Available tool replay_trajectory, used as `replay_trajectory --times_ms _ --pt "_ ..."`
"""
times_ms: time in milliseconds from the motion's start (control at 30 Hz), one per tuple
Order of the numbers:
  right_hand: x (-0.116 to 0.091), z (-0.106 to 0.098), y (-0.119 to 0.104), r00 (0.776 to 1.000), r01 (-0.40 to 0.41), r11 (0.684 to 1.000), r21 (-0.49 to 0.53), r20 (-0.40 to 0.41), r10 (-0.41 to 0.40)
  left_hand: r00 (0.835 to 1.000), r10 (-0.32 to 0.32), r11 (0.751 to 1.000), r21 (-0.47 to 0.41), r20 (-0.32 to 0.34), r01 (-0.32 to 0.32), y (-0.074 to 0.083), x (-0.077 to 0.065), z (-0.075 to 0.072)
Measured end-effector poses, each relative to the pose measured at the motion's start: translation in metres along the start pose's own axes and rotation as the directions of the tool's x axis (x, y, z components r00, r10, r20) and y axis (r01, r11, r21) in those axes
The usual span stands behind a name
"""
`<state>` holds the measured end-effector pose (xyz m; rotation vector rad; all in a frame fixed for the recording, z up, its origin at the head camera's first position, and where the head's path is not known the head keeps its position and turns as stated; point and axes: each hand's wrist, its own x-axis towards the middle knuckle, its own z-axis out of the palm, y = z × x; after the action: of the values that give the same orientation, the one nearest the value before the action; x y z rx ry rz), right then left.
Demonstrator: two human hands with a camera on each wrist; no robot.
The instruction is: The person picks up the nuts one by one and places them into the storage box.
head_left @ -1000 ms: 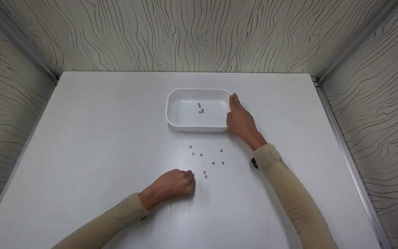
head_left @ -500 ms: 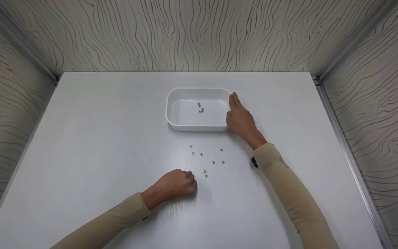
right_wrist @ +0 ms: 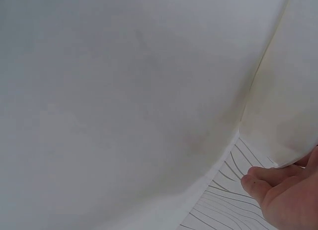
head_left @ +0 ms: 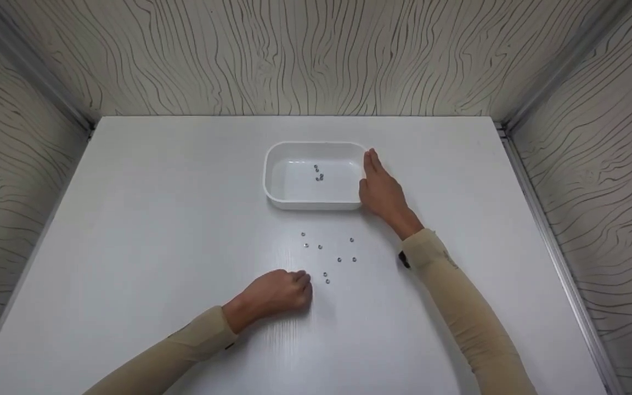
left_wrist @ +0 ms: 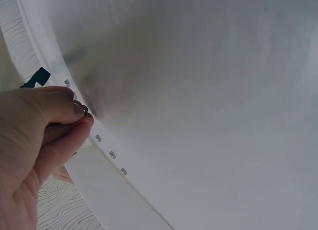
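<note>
In the head view my left hand (head_left: pixel 276 294) is low over the front of the table, left of several small silver metal nuts (head_left: pixel 320 247) scattered there. The left wrist view shows its thumb and fingertips pinching one small dark metal nut (left_wrist: pixel 84 109), with more nuts (left_wrist: pixel 112 155) lying beyond. A shallow white rectangular tray (head_left: pixel 294 205) with rounded corners stands further back, several nuts (head_left: pixel 321 176) on its floor. My right hand (head_left: pixel 383 192) holds the tray's right side, with two fingers stretched along the rim; the right wrist view shows its fingertips (right_wrist: pixel 256 188) by the tray edge.
All this is on a white table (head_left: pixel 157 219). A wood-grain patterned wall (head_left: pixel 294 55) rises behind it, with similar panels at both sides. Metal rails (head_left: pixel 557 263) run along the side edges. Both forearms wear beige sleeves (head_left: pixel 458 307).
</note>
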<state>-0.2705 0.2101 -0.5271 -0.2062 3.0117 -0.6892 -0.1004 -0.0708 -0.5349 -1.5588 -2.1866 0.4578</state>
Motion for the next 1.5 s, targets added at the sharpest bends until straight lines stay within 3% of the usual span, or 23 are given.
replay_trajectory --times_ms 533,867,1033,1200,1500 --pt "-0.003 0.000 0.000 1.000 0.011 1.000 -0.008 -0.001 -0.011 0.999 -0.041 0.999 0.029 -0.032 0.042 -0.016 0.002 -0.007" --pt "-0.002 -0.001 0.000 1.000 -0.003 1.000 -0.012 0.019 0.003 0.997 -0.067 0.994 -0.092 -0.032 0.063 -0.033 0.009 -0.017" --pt "-0.002 -0.001 0.001 1.000 0.000 1.000 -0.005 0.018 0.000 0.993 -0.108 0.983 -0.156 -0.046 0.100 -0.042 0.013 -0.022" --pt "-0.002 -0.002 0.000 1.000 0.022 1.000 -0.009 0.007 -0.022 0.979 -0.183 0.945 -0.290 -0.089 0.150 -0.050 0.016 -0.026" --pt "-0.002 -0.003 -0.002 1.000 0.016 1.000 -0.021 0.017 -0.016 0.927 -0.354 0.778 -0.588 -0.120 0.221 -0.070 0.026 -0.033"
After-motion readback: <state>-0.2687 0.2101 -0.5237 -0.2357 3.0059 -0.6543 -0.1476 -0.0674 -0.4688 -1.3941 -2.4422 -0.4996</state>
